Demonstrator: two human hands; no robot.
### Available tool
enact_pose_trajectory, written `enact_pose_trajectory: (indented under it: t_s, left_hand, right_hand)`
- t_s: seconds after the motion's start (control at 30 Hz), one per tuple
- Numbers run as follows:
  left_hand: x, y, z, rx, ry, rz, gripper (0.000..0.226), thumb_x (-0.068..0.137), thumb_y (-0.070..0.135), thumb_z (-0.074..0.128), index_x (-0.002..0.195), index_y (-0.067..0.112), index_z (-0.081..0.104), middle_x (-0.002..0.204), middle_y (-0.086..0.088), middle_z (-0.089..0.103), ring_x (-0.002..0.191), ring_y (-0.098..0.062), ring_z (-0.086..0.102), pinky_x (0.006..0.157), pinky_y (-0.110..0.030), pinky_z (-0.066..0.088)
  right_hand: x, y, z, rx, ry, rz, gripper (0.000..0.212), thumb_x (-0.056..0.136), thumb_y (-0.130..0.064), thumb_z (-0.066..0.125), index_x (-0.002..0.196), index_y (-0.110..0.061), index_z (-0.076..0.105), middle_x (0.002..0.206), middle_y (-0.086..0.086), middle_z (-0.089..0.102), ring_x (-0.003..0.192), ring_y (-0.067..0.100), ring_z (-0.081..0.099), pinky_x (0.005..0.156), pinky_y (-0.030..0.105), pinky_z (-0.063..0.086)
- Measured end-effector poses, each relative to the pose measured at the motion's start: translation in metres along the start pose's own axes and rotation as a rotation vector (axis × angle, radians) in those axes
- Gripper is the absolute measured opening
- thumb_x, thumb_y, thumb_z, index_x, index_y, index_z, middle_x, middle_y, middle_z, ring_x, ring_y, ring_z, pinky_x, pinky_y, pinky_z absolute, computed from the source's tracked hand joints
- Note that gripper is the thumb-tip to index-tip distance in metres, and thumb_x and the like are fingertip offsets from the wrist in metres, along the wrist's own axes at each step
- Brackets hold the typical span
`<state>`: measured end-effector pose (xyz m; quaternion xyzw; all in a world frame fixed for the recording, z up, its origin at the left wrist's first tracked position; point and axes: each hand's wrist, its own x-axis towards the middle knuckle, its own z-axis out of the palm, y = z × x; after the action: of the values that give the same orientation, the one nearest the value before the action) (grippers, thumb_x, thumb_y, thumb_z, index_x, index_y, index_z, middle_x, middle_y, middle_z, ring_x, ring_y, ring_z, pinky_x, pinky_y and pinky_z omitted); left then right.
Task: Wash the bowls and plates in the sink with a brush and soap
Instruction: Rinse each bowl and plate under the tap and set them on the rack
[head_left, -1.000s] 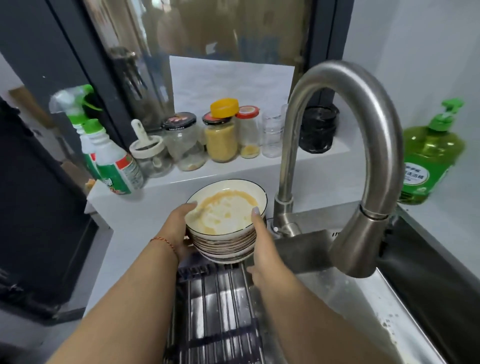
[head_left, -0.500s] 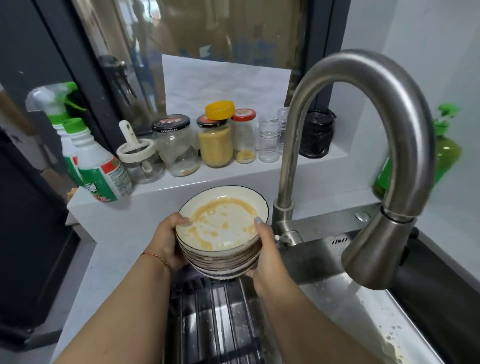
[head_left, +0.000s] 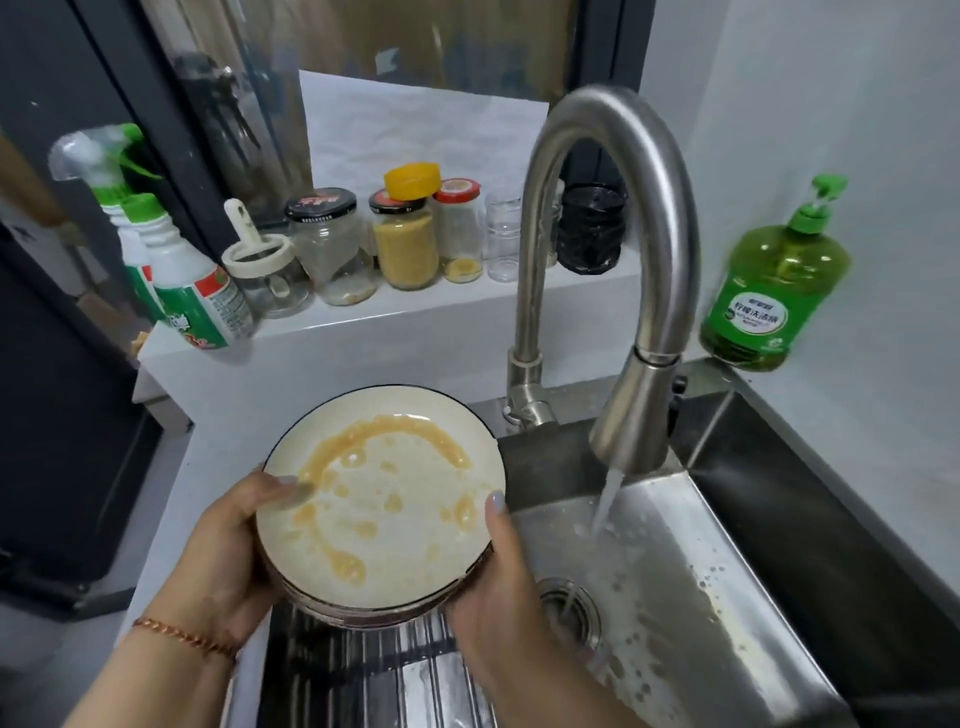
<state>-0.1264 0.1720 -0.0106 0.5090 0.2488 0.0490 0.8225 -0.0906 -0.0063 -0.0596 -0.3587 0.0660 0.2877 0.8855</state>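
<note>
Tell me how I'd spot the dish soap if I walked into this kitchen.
Start at the tall curved steel faucet over the sink. Look to its right, on the white counter by the sink's back corner: the dish soap stands there alone. It is the only clear green bottle with a pump top; the green-capped bottles far left are white.

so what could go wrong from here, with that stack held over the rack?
1. The stack of bowls is held only at its rims by the left hand and right hand; greasy residue could let it slip.
2. The faucet is running; moving the stack under it may splash.
</note>
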Motion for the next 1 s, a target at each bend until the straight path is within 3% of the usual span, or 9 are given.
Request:
enact_pose_trajectory:
  t_s: [0.13, 0.2, 0.4, 0.63, 0.77, 0.8, 0.87, 0.9, 1.0]
  left_hand:
    - [-0.035, -0.03, 0.032, -0.008, -0.038, -0.043, 0.056, 0.068, 0.016, 0.053, 0.121, -0.002, 0.056, 0.102, -0.026, 0.066, 0.073, -0.036, 0.068, 0.052, -0.04, 0.057]
    - [-0.042, -0.05, 0.052, -0.03, -0.058, -0.056, 0.07, 0.058, 0.015, 0.059, 0.127, 0.006, 0.055, 0.11, -0.025, 0.067, 0.086, -0.04, 0.068, 0.062, -0.046, 0.058]
    - [-0.037, -0.122, 0.111, -0.134, -0.106, -0.117, 0.089, 0.04, 0.014, 0.068, 0.128, 0.018, 0.056, 0.123, -0.024, 0.062, 0.111, -0.049, 0.058, 0.092, -0.074, 0.04]
    - [-0.012, -0.195, 0.152, -0.202, -0.007, -0.199, 0.093, 0.03, 0.011, 0.062, 0.123, 0.019, 0.058, 0.108, -0.018, 0.066, 0.098, -0.042, 0.06, 0.086, -0.068, 0.044]
    - [0.002, -0.228, 0.153, -0.231, 0.032, -0.268, 0.09, 0.036, 0.002, 0.046, 0.124, 0.017, 0.055, 0.114, -0.023, 0.062, 0.1, -0.045, 0.057, 0.084, -0.07, 0.042]
    - [0.004, -0.233, 0.151, -0.228, 0.03, -0.302, 0.092, 0.035, 0.001, 0.046, 0.126, 0.015, 0.054, 0.115, -0.025, 0.06, 0.097, -0.045, 0.057, 0.078, -0.071, 0.045]
    - [0.008, -0.25, 0.145, -0.197, 0.06, -0.383, 0.104, 0.029, 0.004, 0.051, 0.132, 0.008, 0.048, 0.114, -0.025, 0.058, 0.084, -0.044, 0.058, 0.054, -0.055, 0.053]
    - [0.011, -0.259, 0.141, -0.195, 0.084, -0.416, 0.11, 0.026, 0.005, 0.054, 0.135, 0.006, 0.046, 0.118, -0.025, 0.058, 0.086, -0.045, 0.059, 0.053, -0.051, 0.053]
    - [0.022, -0.282, 0.129, -0.249, 0.129, -0.461, 0.116, 0.024, 0.004, 0.059, 0.139, 0.009, 0.044, 0.136, -0.028, 0.051, 0.113, -0.054, 0.054, 0.077, -0.066, 0.048]
  right_hand:
    - [-0.045, -0.026, -0.028, 0.089, 0.007, 0.072, 0.062, 0.074, -0.054, 0.052, 0.122, -0.016, 0.06, 0.119, 0.011, 0.067, 0.113, 0.027, 0.062, 0.106, 0.053, 0.038]
    - [-0.059, -0.047, -0.046, 0.102, 0.022, 0.074, 0.07, 0.07, -0.059, 0.058, 0.124, -0.014, 0.06, 0.121, 0.014, 0.066, 0.115, 0.031, 0.06, 0.103, 0.054, 0.041]
    - [-0.068, -0.121, -0.112, -0.093, 0.053, 0.09, 0.062, 0.093, -0.054, 0.025, 0.13, -0.016, 0.056, 0.126, 0.015, 0.063, 0.117, 0.033, 0.059, 0.105, 0.054, 0.037]
    - [-0.043, -0.156, -0.188, -0.26, 0.154, 0.247, 0.058, 0.096, -0.053, 0.027, 0.125, -0.017, 0.062, 0.122, 0.014, 0.065, 0.114, 0.035, 0.06, 0.104, 0.056, 0.039]
    - [-0.015, -0.152, -0.221, -0.301, 0.187, 0.418, 0.08, 0.087, -0.076, 0.015, 0.119, -0.025, 0.067, 0.125, 0.012, 0.064, 0.116, 0.035, 0.059, 0.106, 0.056, 0.036]
    - [-0.01, -0.15, -0.224, -0.317, 0.199, 0.439, 0.082, 0.085, -0.077, 0.016, 0.118, -0.024, 0.068, 0.123, 0.012, 0.065, 0.115, 0.036, 0.059, 0.106, 0.056, 0.037]
    - [0.006, -0.143, -0.234, -0.358, 0.219, 0.472, 0.079, 0.088, -0.073, 0.019, 0.116, -0.019, 0.069, 0.117, 0.014, 0.067, 0.111, 0.036, 0.061, 0.104, 0.052, 0.04]
    - [0.012, -0.14, -0.238, -0.383, 0.226, 0.482, 0.076, 0.09, -0.071, 0.022, 0.115, -0.017, 0.068, 0.115, 0.015, 0.068, 0.11, 0.036, 0.062, 0.103, 0.05, 0.042]
    - [0.028, -0.128, -0.25, -0.42, 0.234, 0.513, 0.07, 0.09, -0.068, 0.029, 0.118, -0.017, 0.067, 0.117, 0.014, 0.068, 0.112, 0.034, 0.061, 0.106, 0.052, 0.039]
